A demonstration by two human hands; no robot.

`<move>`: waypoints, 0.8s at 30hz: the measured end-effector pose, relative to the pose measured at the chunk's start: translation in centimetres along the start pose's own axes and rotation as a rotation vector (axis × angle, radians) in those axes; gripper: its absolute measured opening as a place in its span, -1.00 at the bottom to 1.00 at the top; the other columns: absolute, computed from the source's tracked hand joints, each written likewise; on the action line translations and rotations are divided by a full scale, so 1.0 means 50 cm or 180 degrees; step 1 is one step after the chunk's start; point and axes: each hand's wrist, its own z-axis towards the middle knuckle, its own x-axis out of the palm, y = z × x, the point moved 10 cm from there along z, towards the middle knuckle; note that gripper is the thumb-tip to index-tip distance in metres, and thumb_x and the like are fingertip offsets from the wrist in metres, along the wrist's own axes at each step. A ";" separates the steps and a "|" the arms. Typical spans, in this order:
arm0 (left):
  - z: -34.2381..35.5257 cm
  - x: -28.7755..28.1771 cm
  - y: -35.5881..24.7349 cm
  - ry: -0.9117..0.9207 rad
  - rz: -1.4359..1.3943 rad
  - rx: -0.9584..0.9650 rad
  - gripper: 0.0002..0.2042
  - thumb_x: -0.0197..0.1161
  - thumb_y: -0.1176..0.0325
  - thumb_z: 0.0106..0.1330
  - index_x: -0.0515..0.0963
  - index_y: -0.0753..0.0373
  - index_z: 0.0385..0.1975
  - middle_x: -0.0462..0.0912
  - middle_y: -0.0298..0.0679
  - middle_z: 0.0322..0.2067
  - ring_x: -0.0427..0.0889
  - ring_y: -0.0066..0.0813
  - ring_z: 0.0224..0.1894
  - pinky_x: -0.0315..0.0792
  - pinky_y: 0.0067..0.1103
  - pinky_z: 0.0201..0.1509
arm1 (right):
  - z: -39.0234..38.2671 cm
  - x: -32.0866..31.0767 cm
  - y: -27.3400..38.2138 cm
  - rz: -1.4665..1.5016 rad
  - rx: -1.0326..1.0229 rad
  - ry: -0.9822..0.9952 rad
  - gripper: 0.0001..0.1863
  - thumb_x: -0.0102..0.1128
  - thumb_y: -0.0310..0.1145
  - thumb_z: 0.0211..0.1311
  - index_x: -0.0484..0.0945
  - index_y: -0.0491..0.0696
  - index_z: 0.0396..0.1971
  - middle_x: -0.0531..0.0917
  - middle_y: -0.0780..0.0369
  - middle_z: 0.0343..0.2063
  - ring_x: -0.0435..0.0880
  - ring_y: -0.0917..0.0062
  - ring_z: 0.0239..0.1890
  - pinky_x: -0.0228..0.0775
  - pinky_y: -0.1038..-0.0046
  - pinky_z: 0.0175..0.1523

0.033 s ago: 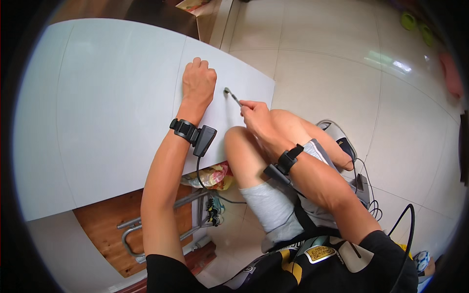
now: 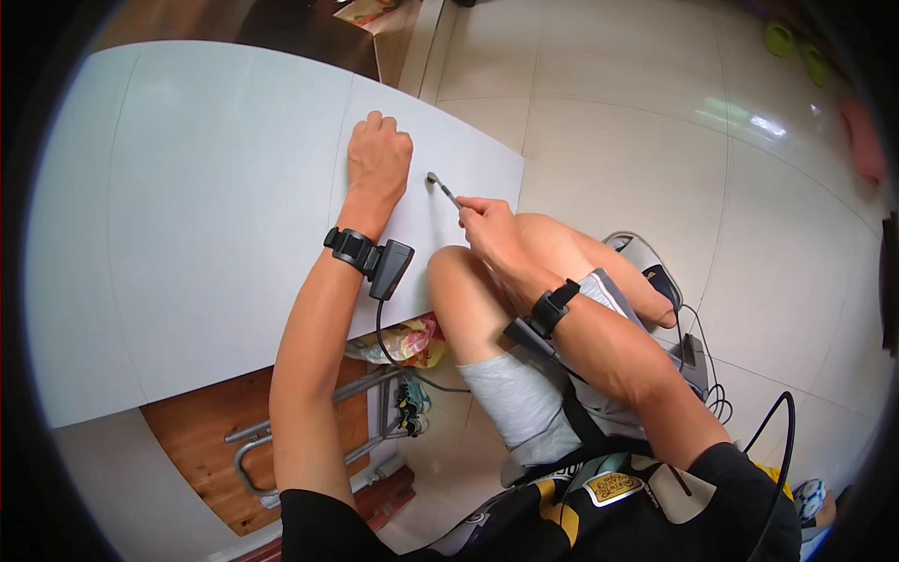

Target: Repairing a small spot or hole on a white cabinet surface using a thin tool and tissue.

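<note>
My left hand (image 2: 377, 157) is a fist, knuckles up, on the white tabletop (image 2: 206, 197); whatever is inside it is hidden. Just to its right, my right hand (image 2: 489, 229) grips a thin metal tool (image 2: 448, 193) with a small dark rounded head (image 2: 431, 178). The head is at or just above the tabletop, near the table's right edge; whether it touches cannot be told. Both wrists wear black strapped devices with cables. My bare knee is beside the table edge, below my right hand.
Under the table are a colourful bag (image 2: 407, 345), a folded metal frame (image 2: 253, 440), a wooden board (image 2: 192, 436) and shoes (image 2: 410, 407). Tiled floor (image 2: 627, 159) lies right, with green slippers (image 2: 779, 39) and a pink object (image 2: 862, 140). Cables hang by a grey seat frame (image 2: 637, 248).
The tool's head and my right hand have shifted very slightly left, while the view itself has shifted a little. My left hand stays in a fist in the same place.
</note>
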 end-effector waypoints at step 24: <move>-0.039 0.064 -0.070 0.0000 -0.0294 0.0272 -0.92 0.20 0.55 -0.01 0.55 0.26 -0.69 0.52 -0.16 -0.44 0.50 -0.23 -0.26 0.39 -0.39 -0.22 | -0.014 0.004 -0.007 0.1421 0.0523 -0.0042 -0.54 0.01 -0.49 0.26 0.50 -0.22 0.17 0.59 0.27 -0.42 0.41 0.70 -0.61 0.23 0.56 -0.60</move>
